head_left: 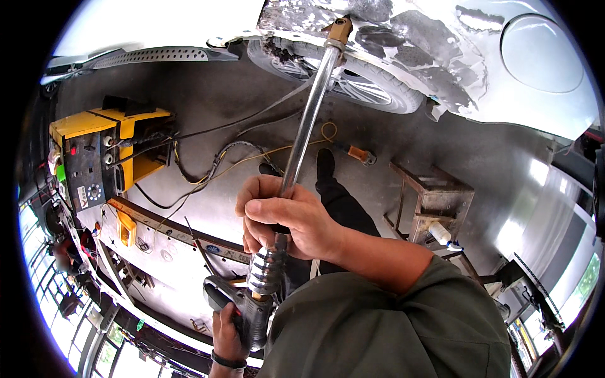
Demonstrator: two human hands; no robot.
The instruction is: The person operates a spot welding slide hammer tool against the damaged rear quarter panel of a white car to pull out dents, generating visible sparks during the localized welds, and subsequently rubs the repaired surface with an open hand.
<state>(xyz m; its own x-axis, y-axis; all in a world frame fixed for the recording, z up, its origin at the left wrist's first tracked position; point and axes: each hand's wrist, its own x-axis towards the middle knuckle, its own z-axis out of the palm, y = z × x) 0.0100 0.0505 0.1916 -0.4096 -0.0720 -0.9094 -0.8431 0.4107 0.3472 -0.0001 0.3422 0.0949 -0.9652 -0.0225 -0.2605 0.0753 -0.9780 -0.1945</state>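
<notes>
A dent puller with a long chromed rod point(311, 116) runs from my lap up to the car. My left hand point(227, 331) is wrapped round its black pistol handle, low in the picture. Higher up, my right hand point(293, 217) closes round the rod just above the ribbed metal grip point(263, 271). The brass-coloured tip point(340, 30) lies against or just before the sanded patch of the white car panel point(435, 47); I cannot tell whether it touches. Under the panel's arch sits the wheel point(359, 82). The palm side of my left hand is hidden.
To the left stands a yellow and black welding machine point(88, 160) with cables across the floor. An orange grinder point(359, 154) lies near my foot. A rusty metal stool point(441, 198) stands to the right, with a white bottle point(439, 232) beside it.
</notes>
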